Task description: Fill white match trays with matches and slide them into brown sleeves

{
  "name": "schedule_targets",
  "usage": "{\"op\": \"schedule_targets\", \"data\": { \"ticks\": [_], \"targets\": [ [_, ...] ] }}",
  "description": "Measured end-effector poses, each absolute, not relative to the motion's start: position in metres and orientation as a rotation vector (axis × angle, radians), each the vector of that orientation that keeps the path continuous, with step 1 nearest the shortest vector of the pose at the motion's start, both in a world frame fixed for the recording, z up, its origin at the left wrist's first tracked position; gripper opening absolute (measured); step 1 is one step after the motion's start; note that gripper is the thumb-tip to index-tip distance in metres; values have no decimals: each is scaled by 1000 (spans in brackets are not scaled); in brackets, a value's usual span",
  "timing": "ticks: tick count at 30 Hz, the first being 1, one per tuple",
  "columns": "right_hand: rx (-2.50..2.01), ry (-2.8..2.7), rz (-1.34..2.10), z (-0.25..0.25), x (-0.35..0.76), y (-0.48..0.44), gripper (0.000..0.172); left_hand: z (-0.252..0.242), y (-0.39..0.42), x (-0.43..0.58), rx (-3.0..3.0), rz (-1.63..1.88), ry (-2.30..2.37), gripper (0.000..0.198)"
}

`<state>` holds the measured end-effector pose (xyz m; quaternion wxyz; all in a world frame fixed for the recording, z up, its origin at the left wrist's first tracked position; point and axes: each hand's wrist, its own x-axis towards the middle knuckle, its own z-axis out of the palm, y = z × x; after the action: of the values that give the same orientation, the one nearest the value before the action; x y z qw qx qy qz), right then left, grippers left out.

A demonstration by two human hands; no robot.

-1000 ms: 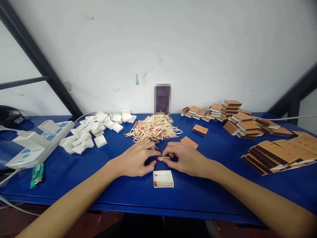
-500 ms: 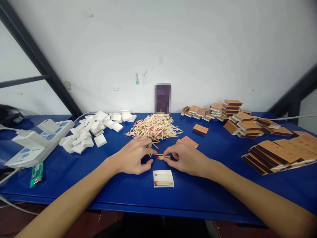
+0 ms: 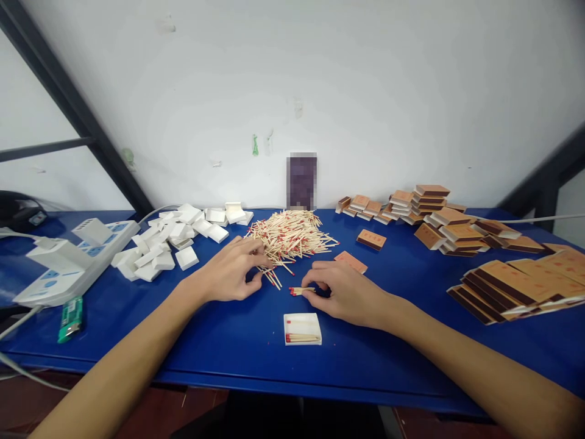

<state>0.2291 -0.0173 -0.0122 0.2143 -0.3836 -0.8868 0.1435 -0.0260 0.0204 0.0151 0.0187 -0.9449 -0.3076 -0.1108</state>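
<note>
One white tray lay nearest on the tabletop, between the forearms, its matches too close-packed to count. Beyond it, the right hand, fingers curled, pinched one small match bundle against the thumb. The left hand, at the near-left edge of one large match pile, had thumb and fingers parted — nothing seen in grip. One lone orange matchbox lay right of the pile.

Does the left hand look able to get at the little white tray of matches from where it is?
Probably yes: blue tabletop lies between the left hand and the white tray, and the right hand, pinching a few matches, sits to the right, off that path.
</note>
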Motion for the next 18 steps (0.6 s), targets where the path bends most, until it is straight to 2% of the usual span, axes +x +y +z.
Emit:
{"op": "schedule_targets", "data": {
  "ticks": [3,9,14,18],
  "targets": [
    [-1084,-2464,409,-9,229,-19,13,16,23,-30,-2935,-339,-957,19],
    [-1083,-2460,340,-12,231,-18,17,11,23,-26,-2987,-323,-922,17],
    [-1109,-2513,278,-17,228,-13,31,10,22,-24,-3000,-323,-902,17],
    [-1119,-2553,232,-19,224,-11,34,8,21,-21,-3023,-352,-901,16]
  ]
}}
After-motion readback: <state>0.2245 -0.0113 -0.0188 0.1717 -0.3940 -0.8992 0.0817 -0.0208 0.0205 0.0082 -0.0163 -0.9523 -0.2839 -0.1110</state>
